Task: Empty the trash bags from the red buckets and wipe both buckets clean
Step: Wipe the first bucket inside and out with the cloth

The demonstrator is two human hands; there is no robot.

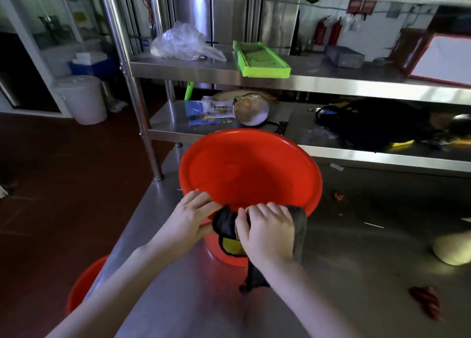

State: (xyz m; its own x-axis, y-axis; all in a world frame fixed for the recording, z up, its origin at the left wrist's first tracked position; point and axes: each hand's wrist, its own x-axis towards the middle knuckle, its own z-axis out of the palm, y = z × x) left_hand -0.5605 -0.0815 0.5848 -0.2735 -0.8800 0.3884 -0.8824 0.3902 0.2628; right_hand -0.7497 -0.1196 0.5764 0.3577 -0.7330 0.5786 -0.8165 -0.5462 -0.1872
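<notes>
Red bucket [251,174] stands on the steel tabletop [356,235]; the left hand [190,217] grips its near rim, the right hand [267,232] clutches a dark cloth [225,223] draped over that rim.

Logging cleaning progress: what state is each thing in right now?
red bucket: standing on the steel table, no bag inside.
cloth: draped over the bucket's near rim.
left hand: grips that rim.
right hand: holds the cloth.
second red bucket: on the floor, mostly hidden.
</notes>
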